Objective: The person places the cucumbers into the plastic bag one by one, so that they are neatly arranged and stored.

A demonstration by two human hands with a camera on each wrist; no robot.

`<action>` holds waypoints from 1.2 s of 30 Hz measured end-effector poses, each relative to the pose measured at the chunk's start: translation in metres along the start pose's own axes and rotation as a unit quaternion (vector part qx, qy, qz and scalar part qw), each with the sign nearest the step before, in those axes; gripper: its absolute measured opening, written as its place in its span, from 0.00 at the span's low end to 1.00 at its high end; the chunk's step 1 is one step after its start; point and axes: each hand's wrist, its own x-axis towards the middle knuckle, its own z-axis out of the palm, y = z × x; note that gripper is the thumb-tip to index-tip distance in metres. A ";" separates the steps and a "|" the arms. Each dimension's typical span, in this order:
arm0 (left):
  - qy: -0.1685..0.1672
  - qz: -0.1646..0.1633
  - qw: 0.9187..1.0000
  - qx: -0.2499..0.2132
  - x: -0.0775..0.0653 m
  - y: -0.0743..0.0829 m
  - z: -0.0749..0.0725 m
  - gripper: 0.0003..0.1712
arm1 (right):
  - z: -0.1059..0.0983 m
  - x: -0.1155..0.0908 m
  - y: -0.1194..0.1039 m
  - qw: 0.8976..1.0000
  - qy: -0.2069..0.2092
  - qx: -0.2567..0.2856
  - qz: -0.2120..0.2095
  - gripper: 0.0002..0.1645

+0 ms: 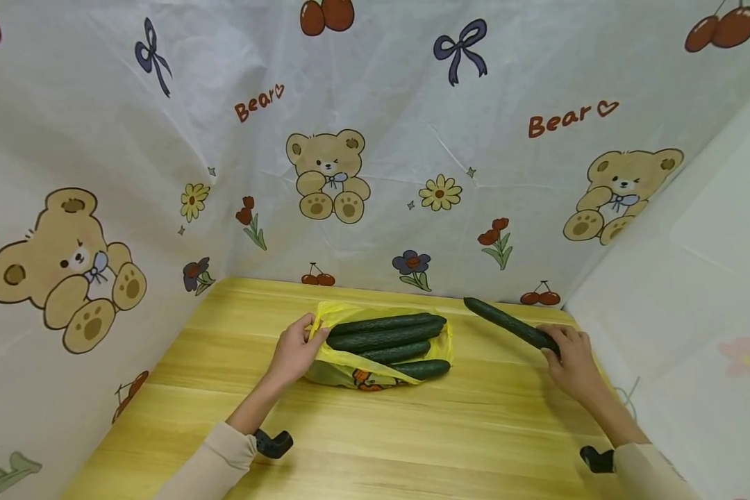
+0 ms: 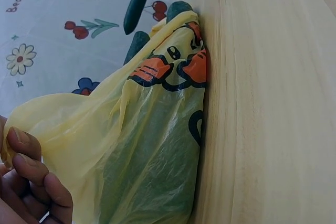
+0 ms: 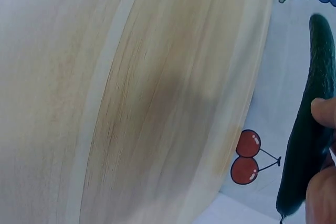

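Observation:
A yellow plastic bag lies on its side on the wooden table, its mouth facing right, with several dark green cucumbers inside. My left hand pinches the edge of the bag's mouth at its left end; the left wrist view shows the film pulled taut from the fingertips. Over at the right, my right hand grips a single cucumber near one end, its other end pointing up and left toward the back wall. In the right wrist view, the thumb presses along this cucumber's side.
A white cloth printed with bears, flowers and cherries rises behind the table and along both sides. Black devices are strapped at the left wrist and right wrist.

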 end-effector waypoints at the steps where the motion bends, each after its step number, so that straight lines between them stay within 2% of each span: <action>1: 0.000 0.001 1.000 0.000 0.000 0.000 0.000 0.11 | 0.000 0.000 -0.001 1.000 0.003 0.007 -0.009 0.27; 6: 0.004 -0.001 1.000 0.002 0.000 -0.001 0.000 0.10 | -0.003 0.002 -0.013 0.998 0.000 0.034 -0.046 0.29; 16: 0.006 -0.005 1.000 -0.003 0.002 0.000 0.001 0.07 | -0.007 0.018 -0.045 0.996 -0.012 0.052 -0.076 0.30; 23: 0.003 -0.005 1.000 -0.002 0.002 0.000 0.001 0.07 | -0.003 0.022 -0.062 0.995 -0.039 0.045 -0.074 0.29; 29: 0.001 -0.004 1.000 -0.007 0.001 0.001 0.000 0.07 | 0.003 0.028 -0.075 0.992 -0.039 0.042 -0.110 0.30; 36: -0.005 -0.006 1.000 -0.013 0.001 0.002 0.000 0.07 | 0.011 0.033 -0.087 0.989 -0.063 0.024 -0.132 0.30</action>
